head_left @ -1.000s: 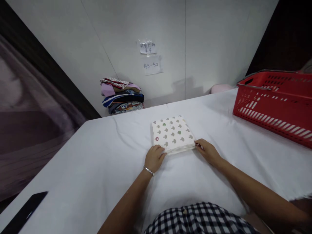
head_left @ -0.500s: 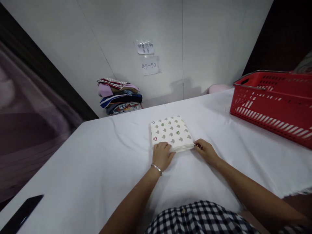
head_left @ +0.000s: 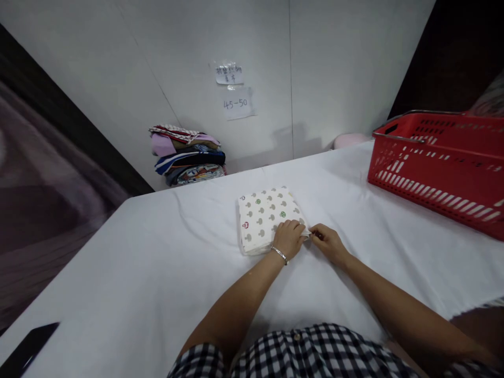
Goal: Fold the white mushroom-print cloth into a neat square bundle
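Note:
A folded white cloth (head_left: 261, 214) printed with grey mushrooms and a few coloured ones lies flat on the table in several layers. My left hand (head_left: 289, 237), with a bracelet at the wrist, grips its near edge close to the right corner, fingers curled on top and the thumb low at the edge. Right beside it, my right hand (head_left: 327, 243) pinches that near right corner between thumb and fingertips. Part of the near edge is hidden under my left hand.
The table wears a white tablecloth (head_left: 157, 273). A red plastic basket (head_left: 441, 178) stands at the right. Beyond the far edge is a stack of folded clothes (head_left: 189, 155) against the wall. A dark flat object (head_left: 29, 349) lies at the lower left.
My left hand has slid rightward along the cloth's near edge, from its left part to the right corner. My right hand stays at that corner. The view has shifted slightly.

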### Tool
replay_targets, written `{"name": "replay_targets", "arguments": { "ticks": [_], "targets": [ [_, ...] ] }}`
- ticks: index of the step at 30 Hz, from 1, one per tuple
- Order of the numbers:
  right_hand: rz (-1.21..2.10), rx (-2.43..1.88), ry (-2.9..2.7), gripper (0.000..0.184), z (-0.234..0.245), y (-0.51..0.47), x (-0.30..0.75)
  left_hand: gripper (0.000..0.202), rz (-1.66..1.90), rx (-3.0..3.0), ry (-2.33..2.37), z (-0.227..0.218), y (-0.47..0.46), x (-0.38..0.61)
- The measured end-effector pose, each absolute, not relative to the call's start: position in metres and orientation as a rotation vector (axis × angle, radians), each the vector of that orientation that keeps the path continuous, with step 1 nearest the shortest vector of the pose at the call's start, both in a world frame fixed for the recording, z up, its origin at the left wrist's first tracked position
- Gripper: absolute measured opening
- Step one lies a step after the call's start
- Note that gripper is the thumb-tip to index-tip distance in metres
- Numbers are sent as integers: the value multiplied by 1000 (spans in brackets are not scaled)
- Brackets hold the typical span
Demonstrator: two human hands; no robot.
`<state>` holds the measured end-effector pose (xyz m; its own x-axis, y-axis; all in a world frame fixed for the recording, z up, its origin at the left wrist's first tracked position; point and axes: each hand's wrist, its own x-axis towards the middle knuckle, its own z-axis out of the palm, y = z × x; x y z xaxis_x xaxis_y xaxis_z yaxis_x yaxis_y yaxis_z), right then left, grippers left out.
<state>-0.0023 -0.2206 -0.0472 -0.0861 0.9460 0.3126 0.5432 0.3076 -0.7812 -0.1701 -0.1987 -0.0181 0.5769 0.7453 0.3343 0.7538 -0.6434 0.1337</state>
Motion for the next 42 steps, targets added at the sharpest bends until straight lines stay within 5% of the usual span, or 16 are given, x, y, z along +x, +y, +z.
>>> {"name": "replay_targets", "arguments": {
  "ticks": [10,28,42],
  "targets": [
    [753,-1318,-1728,16,-45,-225,-4,13,-589,-2930,-1284,-19,-188,-171],
    [692,-1341,-1697,13,-48,-221,-8,28,-618,-3028,-1211,-14,-184,-178],
    [780,-1308,-1629,20,-54,-219,-6,13,-794,-2770,-1300,-20,-205,-178]
  ]
}}
